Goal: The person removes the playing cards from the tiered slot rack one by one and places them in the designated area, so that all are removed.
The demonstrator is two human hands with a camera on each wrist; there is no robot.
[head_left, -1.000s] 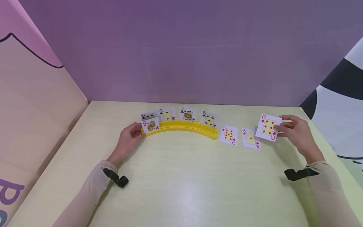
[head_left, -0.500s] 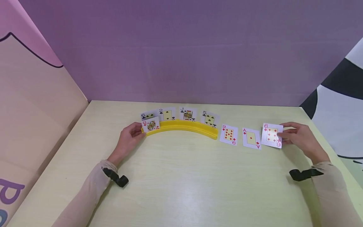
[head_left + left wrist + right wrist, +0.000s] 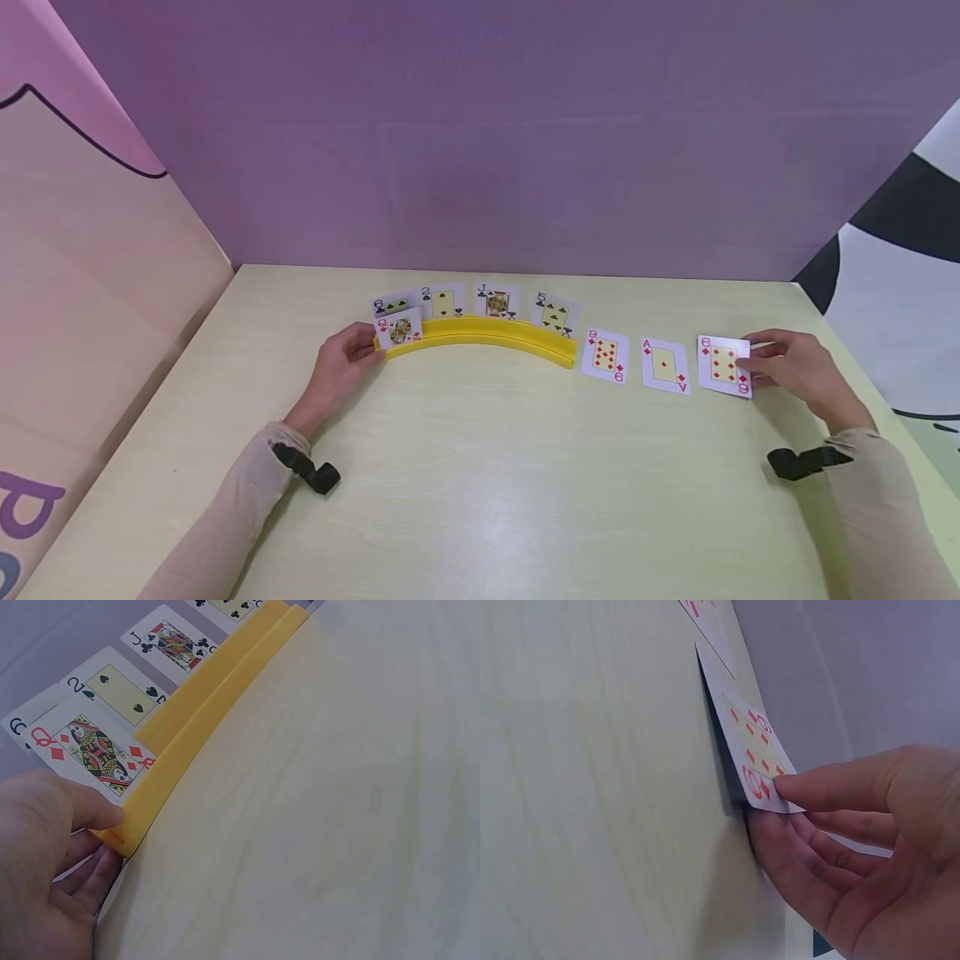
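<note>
The right hand (image 3: 791, 367) pinches the six of diamonds (image 3: 724, 365) at its edge, thumb on top and fingers (image 3: 810, 851) beneath — low over the table (image 3: 480, 467), just right of the ace of diamonds (image 3: 664, 365). The left hand (image 3: 341, 367) grips the left end of the yellow card holder (image 3: 487, 335), beside the queen of diamonds (image 3: 399, 331).

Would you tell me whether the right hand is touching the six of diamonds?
Touching: in the right wrist view the right hand pinches the six of diamonds, thumb on top, fingers beneath.
</note>
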